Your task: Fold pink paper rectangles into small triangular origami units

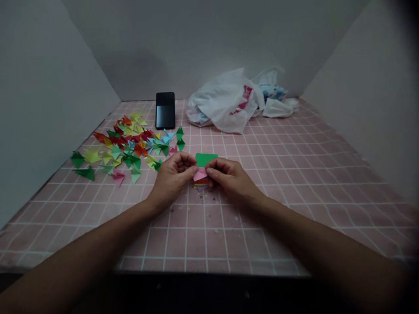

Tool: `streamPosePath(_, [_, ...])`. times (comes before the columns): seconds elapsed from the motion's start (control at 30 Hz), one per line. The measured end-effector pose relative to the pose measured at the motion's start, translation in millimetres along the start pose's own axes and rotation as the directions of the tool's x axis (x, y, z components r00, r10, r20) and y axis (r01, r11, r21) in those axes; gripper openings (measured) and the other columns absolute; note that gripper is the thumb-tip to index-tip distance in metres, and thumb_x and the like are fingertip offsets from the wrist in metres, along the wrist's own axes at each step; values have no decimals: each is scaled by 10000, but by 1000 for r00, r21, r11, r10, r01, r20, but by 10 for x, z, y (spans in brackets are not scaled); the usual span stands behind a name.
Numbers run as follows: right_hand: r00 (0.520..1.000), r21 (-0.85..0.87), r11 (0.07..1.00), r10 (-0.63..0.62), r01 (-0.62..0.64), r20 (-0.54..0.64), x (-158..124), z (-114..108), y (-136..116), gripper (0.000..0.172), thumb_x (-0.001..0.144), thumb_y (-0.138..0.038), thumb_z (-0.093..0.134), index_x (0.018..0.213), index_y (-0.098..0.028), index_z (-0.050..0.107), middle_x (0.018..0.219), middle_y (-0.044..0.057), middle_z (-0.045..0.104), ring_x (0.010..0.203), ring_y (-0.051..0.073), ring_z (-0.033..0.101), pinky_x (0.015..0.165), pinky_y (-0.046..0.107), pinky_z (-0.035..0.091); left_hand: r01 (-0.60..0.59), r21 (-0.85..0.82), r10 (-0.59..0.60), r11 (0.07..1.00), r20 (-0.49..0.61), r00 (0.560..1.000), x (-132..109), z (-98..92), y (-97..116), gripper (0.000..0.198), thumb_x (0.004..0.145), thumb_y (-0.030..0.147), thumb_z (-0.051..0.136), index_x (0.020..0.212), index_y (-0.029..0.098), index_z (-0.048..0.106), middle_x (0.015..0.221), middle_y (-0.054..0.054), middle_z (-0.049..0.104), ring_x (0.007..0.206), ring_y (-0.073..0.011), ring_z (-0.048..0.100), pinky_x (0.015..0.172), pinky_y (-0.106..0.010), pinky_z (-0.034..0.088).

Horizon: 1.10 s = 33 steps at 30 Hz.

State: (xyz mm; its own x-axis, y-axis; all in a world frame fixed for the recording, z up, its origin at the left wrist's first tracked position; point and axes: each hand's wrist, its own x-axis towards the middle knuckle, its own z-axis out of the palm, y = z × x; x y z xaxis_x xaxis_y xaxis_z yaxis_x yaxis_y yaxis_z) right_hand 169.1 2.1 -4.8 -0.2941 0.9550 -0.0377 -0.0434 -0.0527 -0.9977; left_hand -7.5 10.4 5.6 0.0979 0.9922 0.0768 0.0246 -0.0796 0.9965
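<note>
Nearest, two bare forearms reach in over a pink grid mat, with paper crumbs scattered on it just below the hands. The left hand and right hand almost meet, their fingers curled and closed in a pinch on a green paper with a pink paper at its lower edge. A small stack of colored paper lies directly beneath them. To the left, just beyond the left hand, spreads a pile of folded paper shapes in many colors. Farther back stand a black phone and a white plastic bag, against a pale wall.
</note>
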Motion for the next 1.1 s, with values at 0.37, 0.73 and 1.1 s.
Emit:
streamPosePath(0.37, [1000, -50, 999, -13, 14, 20, 5, 32, 28, 202, 822, -365, 681, 772, -195, 583, 656, -33, 565, 530, 109, 505, 512, 266, 399, -27, 22, 26, 999, 41, 999, -29, 9, -47, 180, 711, 223, 776, 811, 176, 635, 746, 19, 631, 669, -109, 578, 614, -223, 471])
streamPosePath(0.73, [992, -45, 995, -92, 88, -86, 6, 17, 15, 185, 815, -337, 679, 746, -191, 586, 657, -38, 531, 562, 105, 463, 534, 259, 353, 88, -169, -74, 982, 88, 993, -36, -19, -33, 210, 808, 319, 739, 941, 176, 663, 870, -5, 680, 763, -130, 653, 732, -268, 553])
streamPosePath(1.1, [988, -67, 990, -130, 125, -79, -3, 43, 19, 168, 822, -321, 673, 747, -198, 588, 690, -31, 549, 596, 108, 479, 553, 264, 375, 106, -94, -104, 990, 32, 994, -32, 5, 27, 177, 669, 240, 793, 790, 158, 694, 699, 12, 666, 633, -105, 595, 617, -232, 494])
